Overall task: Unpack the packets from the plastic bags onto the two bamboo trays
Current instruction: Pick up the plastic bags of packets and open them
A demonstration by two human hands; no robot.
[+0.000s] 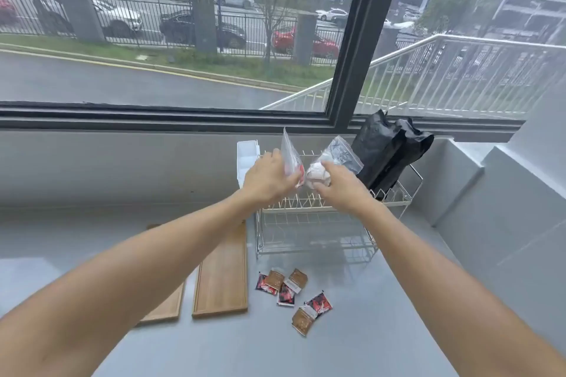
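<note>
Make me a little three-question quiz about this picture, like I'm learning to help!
1. True or false: packets already lie on the two bamboo trays.
2. What does each hand hold? A) a clear plastic bag B) a black bag C) a tray
3. Fill in: the loose packets lie on the grey counter in front of the wire ____.

Key:
1. False. Both trays are bare as far as they show; the left arm hides part of one.
2. A. The left hand grips one clear bag, the right hand another, above the rack.
3. Rack.
</note>
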